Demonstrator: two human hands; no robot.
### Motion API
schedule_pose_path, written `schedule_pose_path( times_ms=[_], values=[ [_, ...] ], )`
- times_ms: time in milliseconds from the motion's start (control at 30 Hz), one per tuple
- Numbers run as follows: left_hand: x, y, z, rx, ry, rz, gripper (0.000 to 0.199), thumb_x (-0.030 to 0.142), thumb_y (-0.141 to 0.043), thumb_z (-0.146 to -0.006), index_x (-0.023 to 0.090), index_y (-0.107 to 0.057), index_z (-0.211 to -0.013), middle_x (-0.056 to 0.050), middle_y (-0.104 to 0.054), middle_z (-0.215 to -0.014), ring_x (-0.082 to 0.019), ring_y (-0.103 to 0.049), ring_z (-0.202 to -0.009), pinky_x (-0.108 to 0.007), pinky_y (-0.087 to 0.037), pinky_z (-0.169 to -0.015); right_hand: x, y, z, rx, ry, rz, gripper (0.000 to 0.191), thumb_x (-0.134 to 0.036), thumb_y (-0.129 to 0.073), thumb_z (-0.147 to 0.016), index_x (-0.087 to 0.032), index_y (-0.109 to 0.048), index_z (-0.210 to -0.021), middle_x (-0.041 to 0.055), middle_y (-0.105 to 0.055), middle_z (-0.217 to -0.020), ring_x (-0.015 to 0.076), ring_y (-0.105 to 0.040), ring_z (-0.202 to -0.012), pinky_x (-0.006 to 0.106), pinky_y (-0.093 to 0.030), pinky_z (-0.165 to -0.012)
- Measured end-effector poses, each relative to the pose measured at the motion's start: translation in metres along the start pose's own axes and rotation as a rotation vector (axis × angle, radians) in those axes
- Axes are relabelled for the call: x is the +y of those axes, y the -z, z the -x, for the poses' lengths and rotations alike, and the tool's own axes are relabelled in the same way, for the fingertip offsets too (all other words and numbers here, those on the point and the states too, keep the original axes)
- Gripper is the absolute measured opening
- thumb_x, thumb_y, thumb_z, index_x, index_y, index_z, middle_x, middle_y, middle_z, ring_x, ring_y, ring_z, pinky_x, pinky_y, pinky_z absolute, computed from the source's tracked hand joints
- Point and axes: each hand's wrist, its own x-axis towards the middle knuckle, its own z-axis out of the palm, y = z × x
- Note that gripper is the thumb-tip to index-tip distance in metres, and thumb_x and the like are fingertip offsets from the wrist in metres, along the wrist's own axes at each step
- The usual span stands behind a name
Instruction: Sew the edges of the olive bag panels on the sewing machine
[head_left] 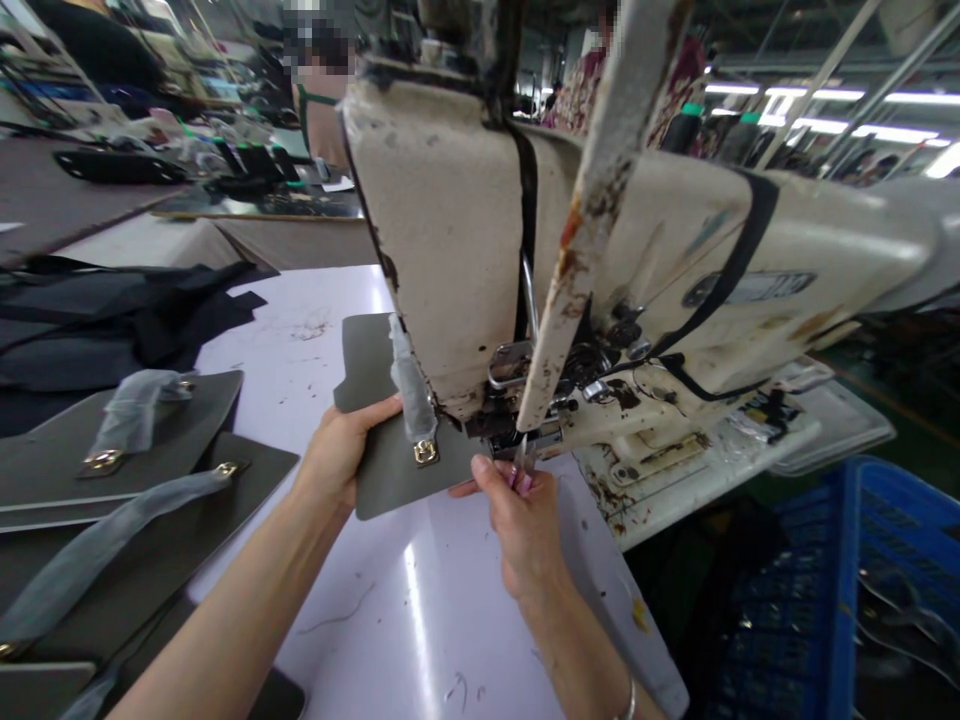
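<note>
A grey-green flat bag panel (390, 475) lies partly beneath the head of a cream sewing machine (442, 220). On it are a gold-coloured metal fitting (425, 453) and a handle wrapped in whitish film (409, 385). My left hand (341, 450) is closed on the panel's left edge, thumb on top. My right hand (525, 515) is at the panel's right corner, by the needle area, closed around small thread snips (523, 470) with pinkish grips. Its thumb and forefinger also meet the panel's edge. The machine hides the panel's far right part.
Similar panels with wrapped handles (142, 415) are piled at left, below dark fabric pieces (112, 320). A rusty slanted bar (574, 240) stands before the machine. At lower right is a blue plastic crate (817, 590). Loose thread (337, 615) lies on the white tabletop (360, 660).
</note>
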Motion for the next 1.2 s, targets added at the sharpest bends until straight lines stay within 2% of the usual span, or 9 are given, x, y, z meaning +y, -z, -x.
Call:
schedule_pose_path(
  times_ms=[100,300,500,767,933,1067,1200],
  values=[
    [0.002,-0.003,-0.002,0.002,-0.008,-0.008,0.058,0.021,-0.090,-0.053,0.009,-0.072,-0.107,-0.011,-0.080,-0.085,-0.025,-0.075,-0.065,-0.037,-0.066,-0.064,0.001,-0.005,0.000,0.023,0.018,-0.034,0.042,-0.051,-0.072,-0.085,-0.016,-0.081,-0.063,-0.0040,-0.033,-0.050,0.0117,-0.032,-0.054,0.027,-0.026,-0.055],
    [0.003,-0.005,-0.004,0.003,-0.013,-0.029,0.060,0.025,-0.092,-0.051,0.009,-0.072,-0.105,-0.011,-0.080,-0.089,-0.023,-0.073,-0.065,-0.032,-0.064,-0.060,0.002,-0.007,0.001,0.035,0.043,-0.041,0.044,-0.051,-0.070,-0.085,-0.017,-0.078,-0.059,-0.0017,-0.042,-0.052,0.0127,-0.038,-0.055,0.026,-0.027,-0.054],
    [0.003,-0.004,-0.004,0.005,-0.026,-0.073,0.057,0.027,-0.092,-0.052,0.010,-0.072,-0.103,-0.007,-0.079,-0.082,-0.019,-0.071,-0.060,-0.027,-0.060,-0.054,0.005,-0.011,0.003,0.069,0.085,-0.020,0.043,-0.048,-0.069,-0.088,-0.017,-0.074,-0.059,0.0001,-0.050,-0.057,0.0144,-0.048,-0.061,0.025,-0.037,-0.059],
    [0.008,-0.006,0.002,0.019,-0.039,-0.081,0.057,0.027,-0.091,-0.048,0.008,-0.073,-0.099,-0.008,-0.079,-0.083,-0.020,-0.071,-0.060,-0.027,-0.060,-0.055,0.020,-0.027,0.004,0.175,0.061,-0.073,0.044,-0.045,-0.070,-0.085,-0.020,-0.051,-0.055,-0.0050,-0.039,-0.054,0.0106,-0.035,-0.052,0.024,-0.031,-0.050],
    [0.003,-0.002,-0.007,0.049,-0.033,-0.095,0.059,0.030,-0.092,-0.046,0.008,-0.074,-0.099,-0.008,-0.079,-0.085,-0.019,-0.070,-0.059,-0.026,-0.059,-0.053,0.028,-0.035,0.001,0.235,0.070,-0.116,0.043,-0.046,-0.072,-0.085,-0.018,-0.054,-0.059,-0.0029,-0.046,-0.055,0.0113,-0.040,-0.053,0.024,-0.034,-0.051],
    [0.002,0.000,-0.012,0.050,-0.058,-0.063,0.061,0.030,-0.092,-0.045,0.012,-0.074,-0.101,-0.006,-0.079,-0.089,-0.017,-0.070,-0.062,-0.025,-0.061,-0.057,0.031,-0.047,-0.003,0.309,0.082,-0.167,0.041,-0.045,-0.072,-0.086,-0.016,-0.059,-0.061,0.0003,-0.055,-0.059,0.0137,-0.050,-0.059,0.024,-0.041,-0.056],
    [0.004,0.000,-0.011,0.074,-0.048,-0.037,0.059,0.027,-0.091,-0.044,0.011,-0.074,-0.098,-0.006,-0.079,-0.083,-0.020,-0.071,-0.060,-0.030,-0.063,-0.058,0.029,-0.057,-0.004,0.366,0.084,-0.196,0.039,-0.045,-0.072,-0.087,-0.015,-0.063,-0.064,0.0026,-0.062,-0.062,0.0157,-0.056,-0.064,0.025,-0.044,-0.061]
  ],
)
